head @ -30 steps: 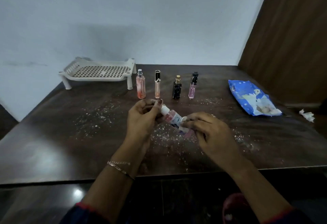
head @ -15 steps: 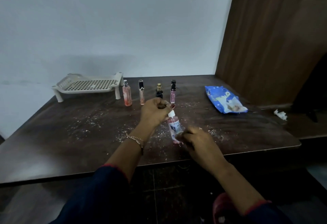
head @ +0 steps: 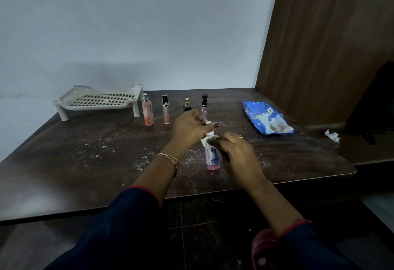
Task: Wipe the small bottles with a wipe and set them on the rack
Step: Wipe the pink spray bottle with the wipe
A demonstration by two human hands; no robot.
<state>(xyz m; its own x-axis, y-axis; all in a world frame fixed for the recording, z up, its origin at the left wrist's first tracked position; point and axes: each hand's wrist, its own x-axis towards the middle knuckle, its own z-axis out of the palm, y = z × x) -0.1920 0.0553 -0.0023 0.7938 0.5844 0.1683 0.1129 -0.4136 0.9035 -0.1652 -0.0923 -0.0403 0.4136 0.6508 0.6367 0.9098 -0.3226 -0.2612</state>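
Observation:
A small pink bottle with a blue label stands upright on the dark table. My left hand pinches its white cap from above. My right hand presses a grey-white wipe against the bottle's neck, fingers curled round it. Behind stand a pink spray bottle, a slim black-capped tube, a black gold-capped bottle partly hidden by my left hand, and a purple black-capped vial. The white slotted rack at the back left holds nothing.
A blue wipe packet lies at the right of the table. A crumpled white scrap sits on the lower ledge further right. White crumbs are scattered over the table's middle. A brown wooden panel rises at the right.
The bottle went from tilted between my hands to upright on the table. My right hand moved from its base up to its neck with the wipe. The camera pulled back.

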